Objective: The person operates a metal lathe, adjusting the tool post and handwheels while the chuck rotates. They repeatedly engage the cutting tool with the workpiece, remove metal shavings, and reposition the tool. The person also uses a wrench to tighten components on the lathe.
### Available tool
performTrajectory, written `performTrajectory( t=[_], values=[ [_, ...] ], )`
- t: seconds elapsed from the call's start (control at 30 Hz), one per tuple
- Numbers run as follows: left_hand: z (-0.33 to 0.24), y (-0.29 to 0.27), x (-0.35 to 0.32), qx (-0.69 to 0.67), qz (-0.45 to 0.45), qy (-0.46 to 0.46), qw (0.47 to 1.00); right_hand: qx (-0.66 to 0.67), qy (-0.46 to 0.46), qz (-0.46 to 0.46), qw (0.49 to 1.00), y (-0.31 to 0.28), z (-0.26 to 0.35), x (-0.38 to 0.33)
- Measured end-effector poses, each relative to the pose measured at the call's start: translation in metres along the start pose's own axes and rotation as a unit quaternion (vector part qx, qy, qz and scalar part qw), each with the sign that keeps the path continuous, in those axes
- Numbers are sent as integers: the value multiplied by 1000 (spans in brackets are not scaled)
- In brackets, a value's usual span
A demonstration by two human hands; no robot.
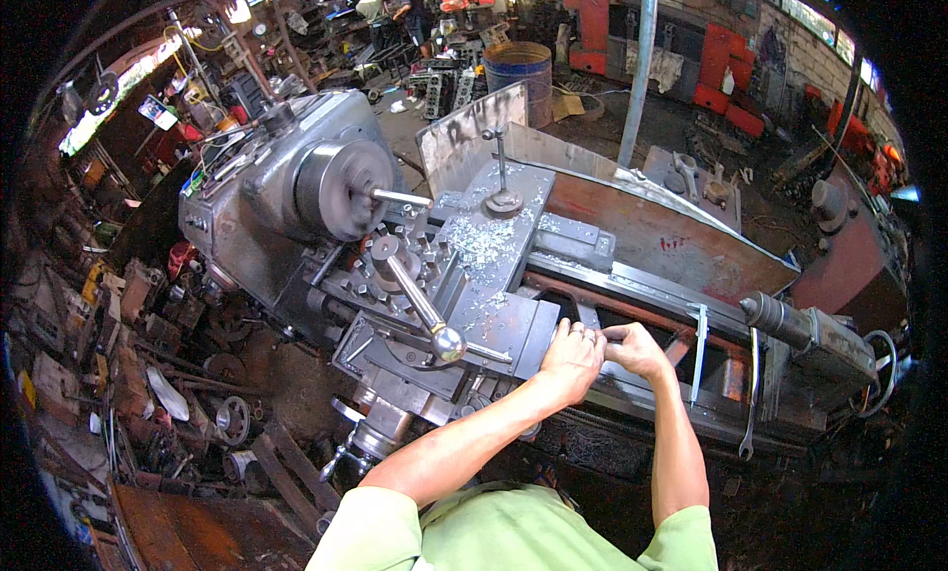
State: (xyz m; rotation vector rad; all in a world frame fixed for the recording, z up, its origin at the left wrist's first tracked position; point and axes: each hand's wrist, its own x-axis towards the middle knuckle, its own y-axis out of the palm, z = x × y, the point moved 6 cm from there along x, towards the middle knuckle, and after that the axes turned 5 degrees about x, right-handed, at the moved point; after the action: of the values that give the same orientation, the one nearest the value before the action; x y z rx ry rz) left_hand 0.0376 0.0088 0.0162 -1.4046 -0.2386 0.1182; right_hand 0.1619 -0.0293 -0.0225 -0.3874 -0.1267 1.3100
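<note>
At far left, cluttered floor (pixel 197 413) with scrap metal, gears and a pulley wheel (pixel 233 419), dark and oily. Right of that, grey metal lathe (pixel 296 176), headstock at upper left, chuck (pixel 341 188) blurred, with a thin rod (pixel 400 197) sticking out of it toward the carriage. Below the chuck, tool post (pixel 405 260) with a long shiny handle (pixel 420 300) ending in a round knob, tilted toward the camera. Carriage top plate (pixel 494 240) covered in silver metal chips (pixel 484 243); an upright stud on a round base (pixel 503 198) stands at its far end. Sheet-metal splash guard (pixel 474 137) behind it.

Left hand (pixel 571 359) comes up from the lower edge, forearm bare, green sleeve; fingers curled over the near right edge of the carriage plate, ring on one finger, touching the metal. Cannot tell if it grips anything small. Right hand (pixel 637 349) just beside it, nearly touching, fingers bent and pinched toward the left hand over the lathe bed (pixel 632 295); what it pinches is hidden.

Further right, a flat metal strip (pixel 699 352) lies across the bed ways, a long spanner (pixel 750 398) just beside it. Tailstock (pixel 805 324) at right end, handwheel (pixel 879 374) at the edge. Blue drum (pixel 518 73) and grey pole (pixel 640 68) in the back.
</note>
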Motion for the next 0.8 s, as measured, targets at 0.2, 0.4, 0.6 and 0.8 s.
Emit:
performTrajectory(
  t=[0.2, 0.4, 0.6, 0.8],
  values=[
    [6, 0, 12, -45, 115, 36, 992, -124, -198, -204, 951, 6, 22, -55],
    [12, -1, 24, -81, 221, 48, 971, -341, -254, -273, 863, 48, 26, -63],
    [15, 6, 40, -141, 311, 94, 935, -348, -276, -290, 848, 54, 13, -52],
    [22, -1, 30, -205, 161, 96, 961, -315, -261, -288, 866, 54, 6, -45]
  ],
)
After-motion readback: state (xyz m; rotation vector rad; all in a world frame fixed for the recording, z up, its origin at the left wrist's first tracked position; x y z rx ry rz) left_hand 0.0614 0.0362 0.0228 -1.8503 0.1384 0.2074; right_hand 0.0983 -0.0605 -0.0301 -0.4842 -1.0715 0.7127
